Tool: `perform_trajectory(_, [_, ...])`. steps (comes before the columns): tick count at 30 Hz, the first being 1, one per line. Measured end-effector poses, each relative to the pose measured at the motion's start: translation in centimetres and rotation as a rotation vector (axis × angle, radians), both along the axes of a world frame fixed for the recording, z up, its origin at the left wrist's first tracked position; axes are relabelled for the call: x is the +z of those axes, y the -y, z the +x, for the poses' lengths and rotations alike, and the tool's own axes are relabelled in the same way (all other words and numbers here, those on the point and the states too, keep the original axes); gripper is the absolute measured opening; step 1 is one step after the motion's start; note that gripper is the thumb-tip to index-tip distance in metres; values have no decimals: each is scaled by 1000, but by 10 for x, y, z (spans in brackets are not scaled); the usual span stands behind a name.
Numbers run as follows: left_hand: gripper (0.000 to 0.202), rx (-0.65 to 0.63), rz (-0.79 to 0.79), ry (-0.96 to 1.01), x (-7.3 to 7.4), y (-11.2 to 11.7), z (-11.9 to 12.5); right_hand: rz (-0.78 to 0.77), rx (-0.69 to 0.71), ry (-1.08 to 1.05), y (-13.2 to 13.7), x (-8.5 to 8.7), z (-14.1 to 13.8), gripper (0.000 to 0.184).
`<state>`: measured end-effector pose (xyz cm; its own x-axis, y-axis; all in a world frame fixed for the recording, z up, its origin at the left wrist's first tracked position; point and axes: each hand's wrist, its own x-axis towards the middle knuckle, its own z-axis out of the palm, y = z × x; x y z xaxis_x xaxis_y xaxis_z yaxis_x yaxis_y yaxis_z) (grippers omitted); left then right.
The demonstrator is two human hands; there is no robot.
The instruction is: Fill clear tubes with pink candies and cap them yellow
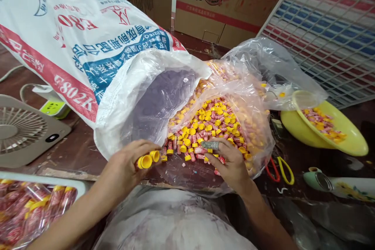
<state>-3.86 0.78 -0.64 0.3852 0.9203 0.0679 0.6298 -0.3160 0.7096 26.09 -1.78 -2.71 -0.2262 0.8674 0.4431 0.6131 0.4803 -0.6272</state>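
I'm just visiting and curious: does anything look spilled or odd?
Slightly: a few tiny bits lie loose before the tubes, perhaps spilled. The right hand also has a grey wrap on one finger, unlike its bare skin elsewhere.

Tbl (79, 144) w/ clr bag (255, 123), fan (17, 131)

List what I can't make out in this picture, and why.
All in the head view:
- What lies behind the yellow caps: screened by the left hand.
- Whether the right hand grips a tube: its fingertips sit among crowded, small pieces.
- The fan's far side: cut off by the left edge.
- The rest of the white tub: left and bottom edges, plus the left forearm.
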Motion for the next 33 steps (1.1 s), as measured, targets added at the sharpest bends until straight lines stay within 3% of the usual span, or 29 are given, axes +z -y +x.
perform_trajectory(4, [35,71,-447,377,-5,16,27,-76,64,-220,-9,17,-25,18])
perform_trajectory(8, [34,137,-656,701,-16,23,48,-103,5,-244,-7,18,-30,20])
perform_trajectory(11, [42,309,-741,939,-25,25,56,-193,-104,-424,-1,14,-25,23])
perform_trajectory(14, [41,430,-565,1004,-30,29,57,-394,-181,-622,3,5,-26,30])
perform_trajectory(16, [30,387,-325,869,-31,32,54,-521,-191,-726,4,-3,-33,35])
perform_trajectory(19, [24,137,90,627,-29,37,48,-630,-139,-852,5,-15,-44,37])
perform_trajectory(22, [28,-115,350,505,-27,37,46,-725,8,-920,8,-19,-55,44])
perform_trajectory(25, [26,-197,503,413,-26,35,49,-854,246,-937,12,-13,-61,75])
perform_trajectory(27, [26,-198,583,393,-27,32,52,-877,332,-934,15,-9,-62,91])
perform_trajectory(30, [28,-188,576,369,-32,33,53,-826,336,-882,19,-7,-64,82])
perform_trajectory(33, [30,-169,451,353,-36,42,45,-756,295,-771,22,-8,-69,80])
